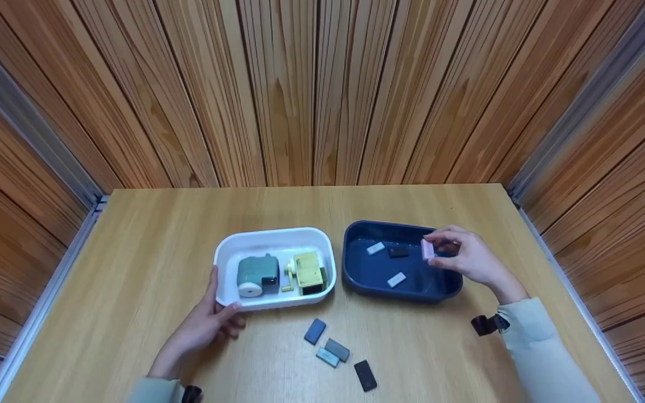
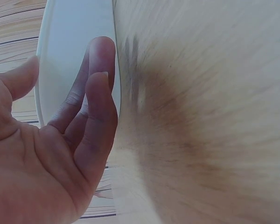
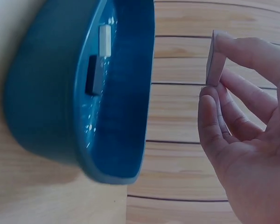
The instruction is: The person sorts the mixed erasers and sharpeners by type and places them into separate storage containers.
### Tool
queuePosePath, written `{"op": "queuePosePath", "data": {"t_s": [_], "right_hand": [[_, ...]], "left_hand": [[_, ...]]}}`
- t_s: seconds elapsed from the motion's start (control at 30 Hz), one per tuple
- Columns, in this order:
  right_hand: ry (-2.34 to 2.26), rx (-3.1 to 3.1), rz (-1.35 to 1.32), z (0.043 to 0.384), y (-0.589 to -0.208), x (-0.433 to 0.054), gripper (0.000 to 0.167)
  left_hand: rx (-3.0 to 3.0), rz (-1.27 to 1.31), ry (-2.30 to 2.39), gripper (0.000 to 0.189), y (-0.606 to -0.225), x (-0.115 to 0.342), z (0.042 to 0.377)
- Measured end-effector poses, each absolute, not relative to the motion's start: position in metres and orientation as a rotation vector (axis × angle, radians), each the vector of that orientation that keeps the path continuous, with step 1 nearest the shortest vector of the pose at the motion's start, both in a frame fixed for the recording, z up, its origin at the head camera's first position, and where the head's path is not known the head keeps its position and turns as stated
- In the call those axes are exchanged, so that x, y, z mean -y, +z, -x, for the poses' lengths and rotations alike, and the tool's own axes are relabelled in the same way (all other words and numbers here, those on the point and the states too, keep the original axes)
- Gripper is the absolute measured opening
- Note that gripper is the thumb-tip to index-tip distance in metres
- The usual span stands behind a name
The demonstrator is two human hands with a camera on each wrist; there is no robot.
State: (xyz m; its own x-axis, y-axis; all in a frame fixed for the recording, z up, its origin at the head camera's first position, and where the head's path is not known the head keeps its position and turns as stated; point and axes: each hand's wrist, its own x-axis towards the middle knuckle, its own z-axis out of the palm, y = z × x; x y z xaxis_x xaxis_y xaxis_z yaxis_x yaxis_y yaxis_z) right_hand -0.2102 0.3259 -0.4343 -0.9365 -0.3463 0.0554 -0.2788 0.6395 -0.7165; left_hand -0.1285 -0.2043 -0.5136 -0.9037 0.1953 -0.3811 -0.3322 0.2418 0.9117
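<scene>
When traced from the near side outward, begins with a loose black block (image 1: 365,375) on the surface (image 1: 440,358), long axis running away from the viewer, far end leaning left. Comes next to a light blue block (image 1: 327,357) and a slate block (image 1: 337,350), set side by side, both long axes slanting from far left to near right. Beyond these, reaches a blue block (image 1: 315,331), long axis slanting the other way, far end leaning right.

Farther along, shows the left grip (image 1: 205,324) spread wide, resting against the near-left corner of a white tray (image 1: 272,240), long axis roughly left to right. Holds, within that tray, a green device (image 1: 252,268), white knob toward the near left, and beside it a yellow device (image 1: 307,270), crank toward the left.

Pinches, with the right grip (image 1: 471,254) drawn narrow, a pink block (image 1: 428,250) end to end between thumb and fingers, above the right part of a dark blue tray (image 1: 367,271). Points that block near to far, tilted slightly, broad face leftward. Carries inside the same tray a near white block (image 1: 396,280) and a far white block (image 1: 375,248), both aimed from near left to far right, plus an inner black block (image 1: 398,252), long axis almost straight left to right. Behind everything, meets wood panelling (image 1: 322,95).
</scene>
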Motion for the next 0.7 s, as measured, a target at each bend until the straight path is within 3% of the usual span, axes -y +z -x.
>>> {"op": "queuePosePath", "data": {"t_s": [0.7], "right_hand": [[-1.296,-2.731,0.445,0.220,-0.444,-0.349,0.046]], "left_hand": [[-2.110,0.113,1.695,0.092,-0.515,0.205,0.129]]}}
